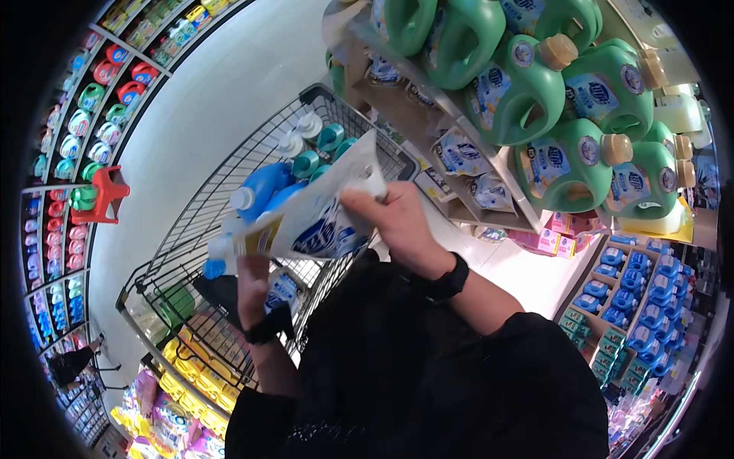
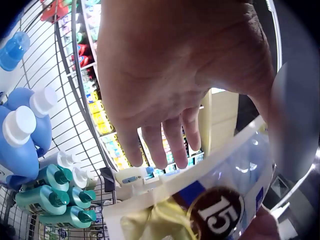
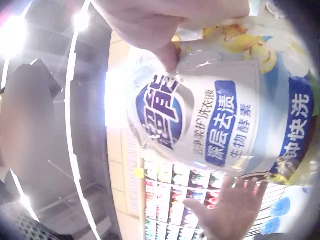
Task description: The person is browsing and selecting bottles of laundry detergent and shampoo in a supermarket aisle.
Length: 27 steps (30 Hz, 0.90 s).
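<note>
A white laundry detergent refill pouch with a blue logo is held up over the shopping cart. My right hand grips it near one end, thumb pressed on the printed face. In the right wrist view the pouch shows its front label, with the right hand at the top edge. Close to the pouch's other end is my left hand. The left wrist view shows that hand with fingers extended and spread beside the pouch's edge.
The wire cart carries blue bottles, teal-capped bottles and another pouch. Big green jugs are stacked on a display at right. A red stool stands by shelves at left. Yellow packs lie beyond the cart's near end.
</note>
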### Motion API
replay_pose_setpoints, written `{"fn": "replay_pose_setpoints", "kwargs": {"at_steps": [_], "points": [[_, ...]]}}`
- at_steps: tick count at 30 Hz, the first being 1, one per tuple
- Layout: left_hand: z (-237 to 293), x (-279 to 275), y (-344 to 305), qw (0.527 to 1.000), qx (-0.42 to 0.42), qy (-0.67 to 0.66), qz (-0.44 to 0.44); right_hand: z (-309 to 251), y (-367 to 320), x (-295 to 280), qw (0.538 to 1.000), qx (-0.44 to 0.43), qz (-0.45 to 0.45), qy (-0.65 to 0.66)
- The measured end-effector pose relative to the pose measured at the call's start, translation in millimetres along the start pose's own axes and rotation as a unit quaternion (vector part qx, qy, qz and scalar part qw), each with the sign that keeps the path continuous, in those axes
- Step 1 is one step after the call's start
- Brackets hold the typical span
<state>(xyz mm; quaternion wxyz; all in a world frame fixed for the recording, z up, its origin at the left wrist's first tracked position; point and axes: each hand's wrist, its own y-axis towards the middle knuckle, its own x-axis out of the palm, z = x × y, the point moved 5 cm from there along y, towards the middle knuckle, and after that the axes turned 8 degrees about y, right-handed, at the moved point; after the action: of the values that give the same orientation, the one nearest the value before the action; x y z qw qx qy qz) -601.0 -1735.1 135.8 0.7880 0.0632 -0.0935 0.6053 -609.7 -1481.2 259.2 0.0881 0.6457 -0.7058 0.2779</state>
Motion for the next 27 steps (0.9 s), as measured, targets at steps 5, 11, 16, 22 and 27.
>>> {"fn": "replay_pose_setpoints", "kwargs": {"at_steps": [5, 11, 16, 22, 27], "points": [[-12.6, 30.7, 19.2, 0.998, -0.013, -0.043, -0.047, -12.3, -4.3, -2.5, 0.999, 0.009, 0.029, 0.030], [-4.1, 56.0, 28.1, 0.999, 0.000, 0.029, -0.046, -20.5, -8.2, -8.7, 0.997, 0.027, 0.063, 0.034], [12.2, 65.9, 19.3, 0.999, 0.013, 0.034, -0.011, -23.3, -9.5, -9.8, 0.993, 0.066, 0.070, 0.068], [28.7, 73.8, 4.1, 0.996, 0.011, 0.088, 0.007, -23.3, -11.9, -10.6, 0.991, 0.080, 0.078, 0.079], [33.9, 76.7, -2.6, 0.994, -0.002, 0.094, 0.051, -29.3, -11.4, -9.9, 0.997, 0.050, 0.060, 0.014]]}}
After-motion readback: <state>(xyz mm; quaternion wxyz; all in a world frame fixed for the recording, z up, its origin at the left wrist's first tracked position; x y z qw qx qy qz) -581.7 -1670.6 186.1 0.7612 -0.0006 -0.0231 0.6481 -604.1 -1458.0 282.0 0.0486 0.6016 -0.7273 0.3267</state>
